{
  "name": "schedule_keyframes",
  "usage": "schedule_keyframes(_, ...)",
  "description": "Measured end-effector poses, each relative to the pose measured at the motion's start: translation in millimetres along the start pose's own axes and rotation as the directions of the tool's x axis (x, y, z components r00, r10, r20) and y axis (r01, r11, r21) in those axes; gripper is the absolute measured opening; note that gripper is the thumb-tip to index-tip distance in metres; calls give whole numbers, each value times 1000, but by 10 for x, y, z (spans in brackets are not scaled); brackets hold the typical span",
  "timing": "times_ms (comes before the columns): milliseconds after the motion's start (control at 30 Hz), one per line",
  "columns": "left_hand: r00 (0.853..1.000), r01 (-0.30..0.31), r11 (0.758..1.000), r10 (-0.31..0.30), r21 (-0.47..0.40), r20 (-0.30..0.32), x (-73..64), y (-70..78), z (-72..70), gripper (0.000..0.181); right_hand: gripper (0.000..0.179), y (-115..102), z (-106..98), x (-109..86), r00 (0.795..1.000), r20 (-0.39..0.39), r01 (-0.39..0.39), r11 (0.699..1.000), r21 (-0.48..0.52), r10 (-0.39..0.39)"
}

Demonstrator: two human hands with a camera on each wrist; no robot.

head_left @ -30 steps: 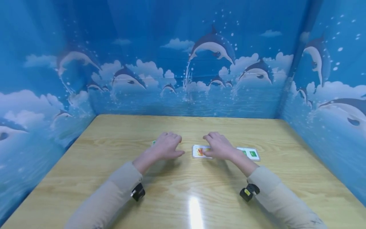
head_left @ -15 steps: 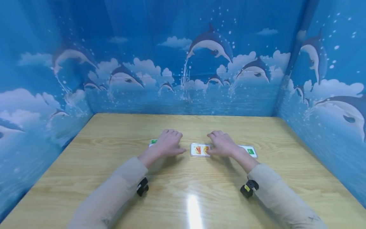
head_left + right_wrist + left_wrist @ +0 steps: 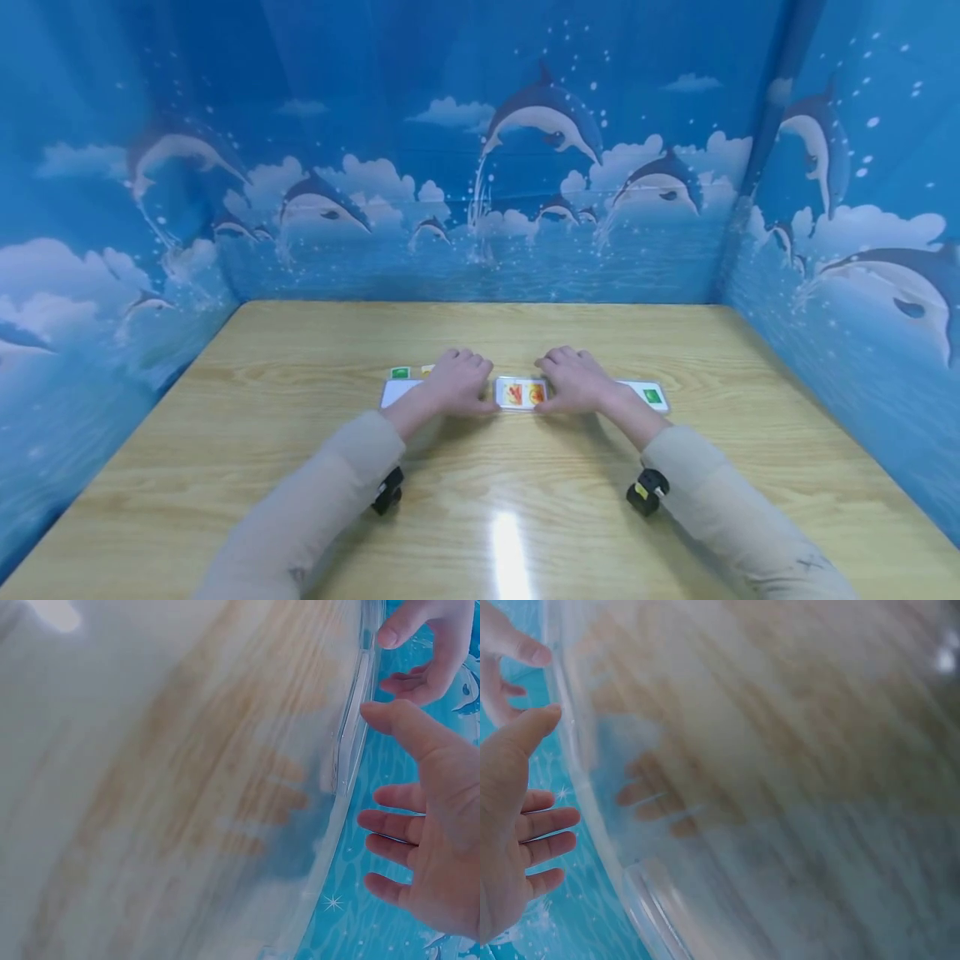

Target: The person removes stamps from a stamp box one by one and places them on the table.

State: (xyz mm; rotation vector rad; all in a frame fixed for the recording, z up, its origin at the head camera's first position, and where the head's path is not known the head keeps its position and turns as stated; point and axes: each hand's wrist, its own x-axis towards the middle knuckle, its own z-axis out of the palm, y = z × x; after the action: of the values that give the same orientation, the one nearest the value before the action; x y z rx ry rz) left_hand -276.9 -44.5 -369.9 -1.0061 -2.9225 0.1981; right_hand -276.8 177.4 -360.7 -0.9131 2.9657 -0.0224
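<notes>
A small white rectangular tile [image 3: 521, 393] with two orange-red pictures lies on the wooden table between the two hands. My left hand [image 3: 459, 383] is at its left end, the thumb close to the near left corner. At the opposite end, my right hand [image 3: 573, 382] has its thumb by the near right corner. Whether either thumb touches the tile cannot be told. In both wrist views the fingers of the left hand [image 3: 510, 817] and right hand [image 3: 442, 817] are spread and fairly straight.
Left of the left hand lies a blank white tile [image 3: 397, 391], partly covered, with a small green picture piece [image 3: 401, 372] and a yellowish one [image 3: 427, 369] behind it. Beyond the right hand is another white tile [image 3: 647, 395] with a green picture. Dolphin-printed curtains [image 3: 360, 267] surround the table.
My left hand has shifted right to the middle tile's left end, uncovering more of the blank tile and the small pieces. The right hand has barely moved, while the head view has drifted slightly.
</notes>
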Motion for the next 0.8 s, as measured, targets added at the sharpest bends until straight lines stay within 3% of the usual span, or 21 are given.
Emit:
schedule_keyframes(467,1000,-6,998,7,55,-16,55,104,94,76,82,-7,47,38,998,57,3,1000,-29,-1)
schedule_keyframes(800,999,22,1000,-22,8,48,95,105,134,80,76,-56,69,55,998,61,1,1000,-11,-1)
